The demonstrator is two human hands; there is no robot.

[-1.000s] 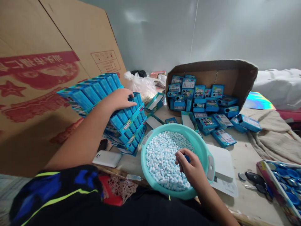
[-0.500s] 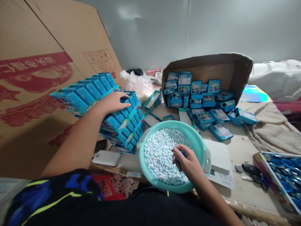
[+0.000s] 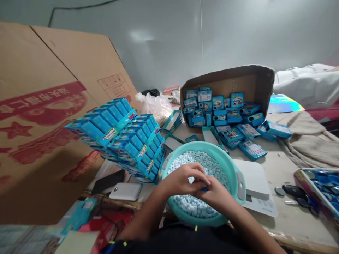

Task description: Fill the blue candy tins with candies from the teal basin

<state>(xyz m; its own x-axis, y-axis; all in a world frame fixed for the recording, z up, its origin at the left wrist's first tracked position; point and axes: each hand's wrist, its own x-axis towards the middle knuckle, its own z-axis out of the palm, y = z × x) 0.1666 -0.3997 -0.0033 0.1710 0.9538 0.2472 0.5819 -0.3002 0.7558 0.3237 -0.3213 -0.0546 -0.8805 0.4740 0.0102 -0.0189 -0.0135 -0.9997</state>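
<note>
My two hands meet over a turquoise basin (image 3: pixel 239 183) full of small pale blue and white candies (image 3: pixel 196 206). A small dark blue thing (image 3: pixel 204 188), mostly hidden by fingers, sits between them. My right hand (image 3: pixel 215 192) is closed around it. My left hand (image 3: pixel 182 180) has curled fingers with the tips at the same blue thing, touching the right hand. To the left of the basin leans a stack of blue display boxes (image 3: pixel 143 151), packed with small blue cartons.
A tipped brown carton (image 3: pixel 227 76) with many blue candy boxes (image 3: pixel 233 134) lies behind. On the right are a white scale (image 3: pixel 254 180), keys (image 3: pixel 299 195) and a tray of blue round tins (image 3: pixel 324 187). At left are a white power bank (image 3: pixel 125 191), a black phone (image 3: pixel 108 181) and a large cardboard box (image 3: pixel 39 141).
My left hand has left the stack of display boxes and come over the basin to meet my right hand at the small blue thing. The view has shifted slightly.
</note>
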